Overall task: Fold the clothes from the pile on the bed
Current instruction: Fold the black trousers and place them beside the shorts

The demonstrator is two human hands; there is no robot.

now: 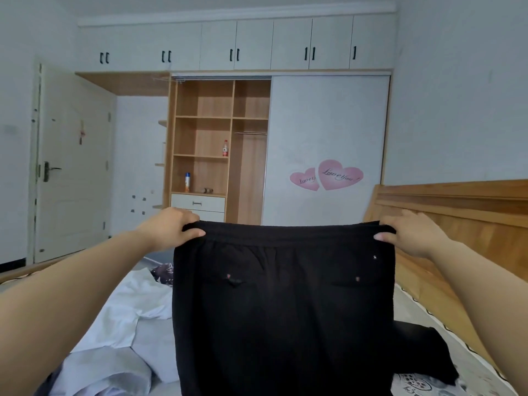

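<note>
Both hands, left hand (171, 228) and right hand (411, 234), are pinching the black knit trousers (283, 310) by the waistband at frame centre; keeping it taut and level should help the fold.

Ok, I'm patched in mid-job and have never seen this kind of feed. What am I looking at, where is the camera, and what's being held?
There is no machine here: a person works with bare hands, and the single picture comes from a camera worn on their head, looking forward and down. The left hand and right hand each pinch one end of the waistband of a pair of black trousers, holding them up spread out; two back pockets face the camera. Below lies the bed with rumpled white clothing on the left and another dark garment on the right. Behind stand a wardrobe with open shelves and a closed door.
</note>
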